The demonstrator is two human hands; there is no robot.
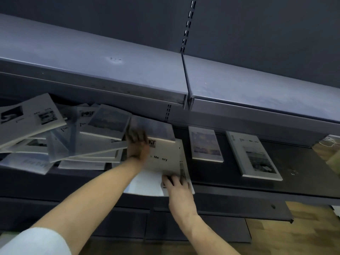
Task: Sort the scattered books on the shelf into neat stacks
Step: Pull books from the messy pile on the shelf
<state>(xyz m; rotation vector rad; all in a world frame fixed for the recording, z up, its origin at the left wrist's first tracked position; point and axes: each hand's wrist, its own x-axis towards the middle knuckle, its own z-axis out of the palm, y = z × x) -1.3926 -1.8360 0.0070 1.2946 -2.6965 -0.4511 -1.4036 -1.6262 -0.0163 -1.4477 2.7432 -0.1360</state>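
Observation:
A jumbled heap of pale books (pixel 60 137) lies on the left half of the dark middle shelf (pixel 239 188). My left hand (pixel 137 144) grips the edge of a dark-covered book (pixel 154 128) lying atop a white book (pixel 165 159) printed "Memory". My right hand (pixel 177 188) presses on the front edge of that white book, whose lower corner juts over the shelf lip with white sheets (pixel 145 183) beneath. Two books lie flat and apart to the right: a small one with a sky photo (pixel 205 144) and a larger white one (pixel 253 155).
An upper grey shelf (pixel 110 70) overhangs the working shelf closely. A slotted upright (pixel 187 24) runs up the back panel. Wooden floor (pixel 294 236) shows at lower right, and a pale object (pixel 331 148) sits at the far right edge.

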